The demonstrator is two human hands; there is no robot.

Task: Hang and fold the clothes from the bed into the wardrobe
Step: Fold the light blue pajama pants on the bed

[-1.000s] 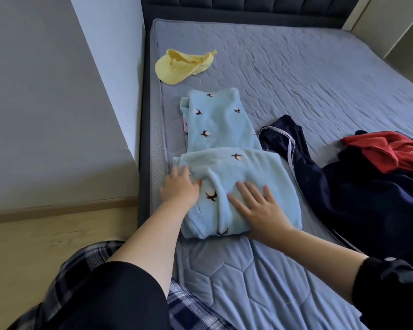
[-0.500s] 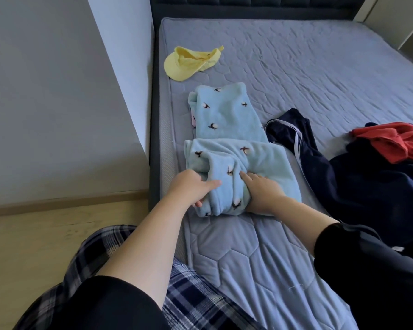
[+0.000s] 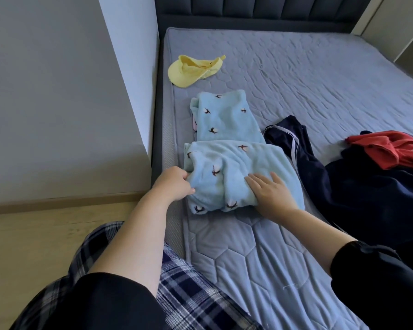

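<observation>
A light blue fleece garment (image 3: 227, 129) with small dark motifs lies partly folded on the grey quilted mattress (image 3: 296, 75), near its left edge. My left hand (image 3: 174, 184) grips the left side of the garment's folded near part. On the right half of that fold my right hand (image 3: 271, 194) lies flat with fingers straight, pressing it down. A dark navy garment (image 3: 358, 186) with a pale stripe is heaped to the right, with a red garment (image 3: 391, 148) on top of it.
A yellow cap (image 3: 191, 70) lies toward the head of the bed, near the dark padded headboard (image 3: 260, 13). A grey wall block (image 3: 65, 96) stands close on the left, above a wooden floor (image 3: 34, 246). My plaid trouser leg (image 3: 188, 294) touches the bed's near corner.
The bunched fold from half a second ago is spread flatter. My right hand went from curled into the cloth to flat on it; my left hand shifted to the fold's left side.
</observation>
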